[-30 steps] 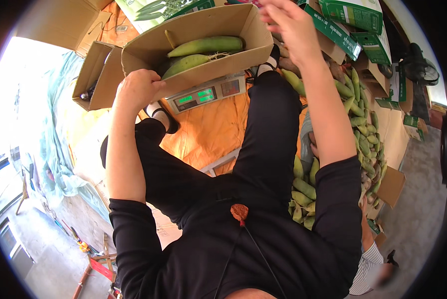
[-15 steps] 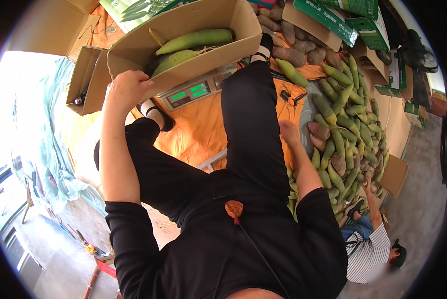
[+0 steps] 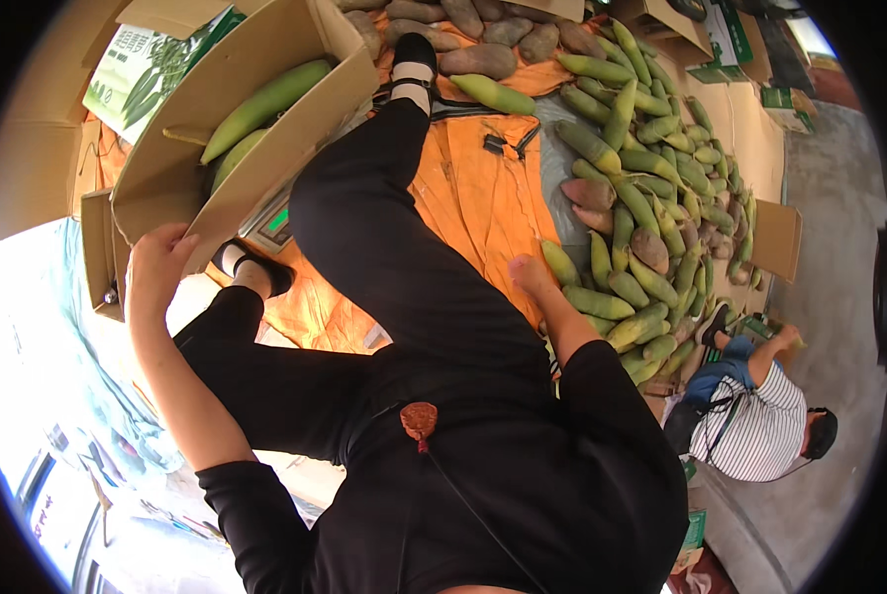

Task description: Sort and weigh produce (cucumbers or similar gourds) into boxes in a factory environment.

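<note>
At the left, my left hand [image 3: 158, 262] is closed on the near corner of a long open cardboard box [image 3: 211, 208]. Inside the box lie long green radishes [image 3: 270, 104]. The box rests tilted in view on a scale [image 3: 273, 223], mostly hidden beneath it, with part of a green-lit display showing. My right hand [image 3: 531, 275] is beyond my right leg, over the orange sheet and close to the heaped green radishes [image 3: 651, 208]. Its fingers look curled in, with nothing visible in them.
Reddish-brown roots [image 3: 478, 61] lie along the far side, with one loose green radish [image 3: 495, 94] before them. An orange sheet [image 3: 473, 188] covers the floor. A narrow carton [image 3: 97, 247] stands beside the box. Another person in a striped shirt [image 3: 750, 426] crouches at the right.
My view has turned right, so the box and scale sit farther left. My left hand stays on the box. The other person's arm has pulled back from the heap.
</note>
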A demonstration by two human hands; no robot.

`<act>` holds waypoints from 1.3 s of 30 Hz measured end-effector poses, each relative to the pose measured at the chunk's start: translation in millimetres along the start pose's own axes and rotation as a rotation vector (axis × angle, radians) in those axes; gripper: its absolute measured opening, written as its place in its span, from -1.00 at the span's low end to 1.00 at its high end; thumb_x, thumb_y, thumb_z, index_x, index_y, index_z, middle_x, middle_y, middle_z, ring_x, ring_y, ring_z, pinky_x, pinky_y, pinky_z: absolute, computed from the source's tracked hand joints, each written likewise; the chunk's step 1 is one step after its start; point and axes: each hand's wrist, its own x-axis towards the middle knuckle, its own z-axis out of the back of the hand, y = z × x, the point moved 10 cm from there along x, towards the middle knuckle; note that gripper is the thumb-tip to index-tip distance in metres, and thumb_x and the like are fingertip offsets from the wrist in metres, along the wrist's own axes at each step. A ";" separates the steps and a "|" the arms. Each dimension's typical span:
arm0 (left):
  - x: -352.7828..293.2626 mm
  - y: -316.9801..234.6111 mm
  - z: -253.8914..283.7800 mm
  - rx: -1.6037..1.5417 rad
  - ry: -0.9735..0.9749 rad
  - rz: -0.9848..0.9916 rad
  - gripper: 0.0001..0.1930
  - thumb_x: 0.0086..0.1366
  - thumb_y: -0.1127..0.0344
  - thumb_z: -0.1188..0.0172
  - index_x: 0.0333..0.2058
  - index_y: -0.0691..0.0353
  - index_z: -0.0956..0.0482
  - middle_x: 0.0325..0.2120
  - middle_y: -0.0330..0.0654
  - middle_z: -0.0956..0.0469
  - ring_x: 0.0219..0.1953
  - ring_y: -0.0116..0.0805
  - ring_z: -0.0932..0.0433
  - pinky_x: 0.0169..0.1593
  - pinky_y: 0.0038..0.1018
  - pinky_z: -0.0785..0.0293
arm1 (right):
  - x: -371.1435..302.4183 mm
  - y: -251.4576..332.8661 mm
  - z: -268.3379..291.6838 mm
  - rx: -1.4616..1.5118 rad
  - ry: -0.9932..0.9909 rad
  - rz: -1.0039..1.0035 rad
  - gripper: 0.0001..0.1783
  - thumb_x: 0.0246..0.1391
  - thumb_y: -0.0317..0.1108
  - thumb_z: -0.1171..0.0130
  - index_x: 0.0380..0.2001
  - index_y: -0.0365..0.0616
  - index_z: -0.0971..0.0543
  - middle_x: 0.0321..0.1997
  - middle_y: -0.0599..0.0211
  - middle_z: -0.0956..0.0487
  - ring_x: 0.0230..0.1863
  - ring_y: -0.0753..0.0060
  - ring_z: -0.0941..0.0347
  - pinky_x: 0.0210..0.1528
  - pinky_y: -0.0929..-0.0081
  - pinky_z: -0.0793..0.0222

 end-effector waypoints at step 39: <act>-3.0 23.0 1.3 0.161 -0.035 0.148 -0.58 0.06 -0.03 -0.22 -0.20 0.14 -0.63 -0.38 -0.13 -0.61 -0.20 -0.18 -0.56 -0.03 -0.24 -0.34 | 18.2 -27.3 21.6 -0.620 0.250 0.021 -0.71 0.08 -0.13 0.01 -0.32 -0.09 -0.54 -0.12 0.14 -0.56 -0.15 0.07 -0.49 -0.08 0.19 -0.41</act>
